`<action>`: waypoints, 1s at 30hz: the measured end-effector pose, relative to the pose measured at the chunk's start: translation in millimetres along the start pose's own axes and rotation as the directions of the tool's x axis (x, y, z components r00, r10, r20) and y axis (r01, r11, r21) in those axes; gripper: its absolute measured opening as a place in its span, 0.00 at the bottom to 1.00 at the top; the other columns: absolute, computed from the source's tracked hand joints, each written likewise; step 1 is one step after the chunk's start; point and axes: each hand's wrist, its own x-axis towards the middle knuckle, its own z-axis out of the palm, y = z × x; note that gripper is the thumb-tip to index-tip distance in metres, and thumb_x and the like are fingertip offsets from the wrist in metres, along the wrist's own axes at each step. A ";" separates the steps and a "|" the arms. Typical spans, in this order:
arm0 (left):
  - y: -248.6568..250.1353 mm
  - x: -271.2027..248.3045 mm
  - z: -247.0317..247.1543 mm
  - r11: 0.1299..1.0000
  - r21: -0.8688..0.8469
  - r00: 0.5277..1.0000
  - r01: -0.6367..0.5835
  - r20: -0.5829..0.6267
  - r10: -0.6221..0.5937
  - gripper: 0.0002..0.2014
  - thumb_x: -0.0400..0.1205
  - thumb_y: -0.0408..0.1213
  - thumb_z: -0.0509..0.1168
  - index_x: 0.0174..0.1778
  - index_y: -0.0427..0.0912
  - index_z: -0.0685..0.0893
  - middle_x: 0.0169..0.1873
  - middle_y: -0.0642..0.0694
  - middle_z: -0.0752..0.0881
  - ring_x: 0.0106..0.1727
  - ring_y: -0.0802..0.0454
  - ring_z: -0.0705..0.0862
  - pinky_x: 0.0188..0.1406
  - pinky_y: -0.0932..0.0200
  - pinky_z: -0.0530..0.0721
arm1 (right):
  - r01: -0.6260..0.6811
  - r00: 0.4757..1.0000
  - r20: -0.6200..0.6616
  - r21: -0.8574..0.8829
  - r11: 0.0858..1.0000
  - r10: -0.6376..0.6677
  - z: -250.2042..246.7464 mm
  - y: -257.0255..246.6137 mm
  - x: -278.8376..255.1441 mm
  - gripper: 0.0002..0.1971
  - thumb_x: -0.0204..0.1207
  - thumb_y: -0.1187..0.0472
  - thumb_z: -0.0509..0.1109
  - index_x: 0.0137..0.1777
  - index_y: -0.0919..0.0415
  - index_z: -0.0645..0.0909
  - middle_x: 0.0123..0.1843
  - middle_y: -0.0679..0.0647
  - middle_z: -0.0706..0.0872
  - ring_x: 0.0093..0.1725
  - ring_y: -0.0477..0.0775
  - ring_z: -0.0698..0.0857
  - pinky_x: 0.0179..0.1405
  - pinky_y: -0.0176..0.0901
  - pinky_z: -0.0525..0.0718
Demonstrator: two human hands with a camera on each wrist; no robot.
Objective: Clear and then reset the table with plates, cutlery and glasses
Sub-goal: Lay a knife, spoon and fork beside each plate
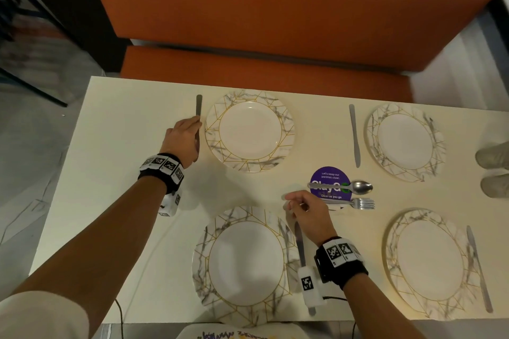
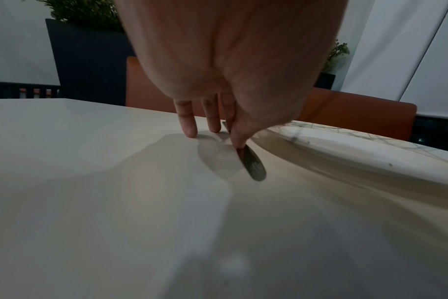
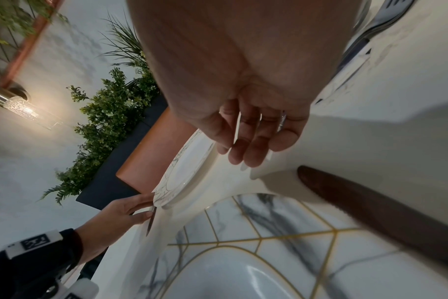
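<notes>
**Desk:** What does the head view show?

**Photographer:** A cream counter [image 1: 124, 146] set with four marble-patterned plates. At upper left of the frame the left hand [image 1: 183, 140] rests on a knife [image 1: 199, 106] lying just beside the far left plate [image 1: 249, 131]. From the left wrist view, the thumb [image 2: 239, 137] presses the knife's blade [image 2: 252, 163] flat on the counter, with the other fingers [image 2: 188, 121] straight, tips down.

**Desk:** And the other hand?

**Photographer:** The right hand [image 1: 305, 210] sits near frame centre, above the near left plate [image 1: 245, 264], fingers loosely curled. It seems to pinch something thin, but blur hides it, so I cannot tell whether it holds anything. A second knife [image 1: 298, 239] lies under that wrist, beside the plate.

**Desk:** The remaining cutlery?

**Photographer:** A spoon [image 1: 355, 187] and fork [image 1: 358, 203] lie across a purple round sticker [image 1: 329, 173] at centre right. Two more knives flank the right-hand plates, far [image 1: 354, 135] and near [image 1: 479, 267].
</notes>
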 end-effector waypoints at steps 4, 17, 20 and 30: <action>-2.8 -2.0 2.3 1.000 -0.012 1.000 -0.002 -0.006 0.002 0.25 0.85 0.29 0.67 0.80 0.35 0.77 0.84 0.44 0.72 0.83 0.40 0.70 0.76 0.38 0.72 | -0.001 1.000 -0.002 0.012 1.000 0.001 0.2 -1.2 -0.7 0.11 0.82 0.68 0.68 0.51 0.53 0.89 0.42 0.50 0.92 0.45 0.47 0.90 0.52 0.45 0.89; -6.0 -5.5 0.9 0.991 -0.123 0.992 -0.053 -0.123 0.038 0.22 0.84 0.26 0.66 0.77 0.32 0.80 0.80 0.39 0.78 0.78 0.34 0.75 0.76 0.35 0.76 | -0.026 1.000 -0.014 0.017 1.000 0.027 -3.9 -0.4 -3.5 0.11 0.82 0.68 0.68 0.51 0.52 0.88 0.41 0.50 0.92 0.44 0.48 0.90 0.50 0.50 0.90; 5.5 -10.6 -1.9 0.985 -0.147 0.971 -0.090 -0.233 0.054 0.20 0.81 0.24 0.67 0.71 0.34 0.83 0.70 0.36 0.85 0.67 0.30 0.81 0.65 0.35 0.83 | -0.018 0.999 -0.032 0.036 0.999 0.020 -10.0 -3.8 -1.3 0.11 0.82 0.70 0.67 0.50 0.54 0.88 0.40 0.51 0.91 0.41 0.46 0.89 0.47 0.48 0.90; 126.3 -36.9 23.1 0.936 -0.262 0.949 -0.236 -0.269 0.164 0.13 0.83 0.31 0.66 0.63 0.42 0.86 0.50 0.45 0.87 0.54 0.43 0.80 0.57 0.45 0.80 | -0.038 0.971 -0.241 -0.132 0.990 0.005 -76.3 5.5 18.1 0.08 0.82 0.69 0.68 0.52 0.58 0.88 0.45 0.48 0.89 0.43 0.42 0.86 0.41 0.19 0.77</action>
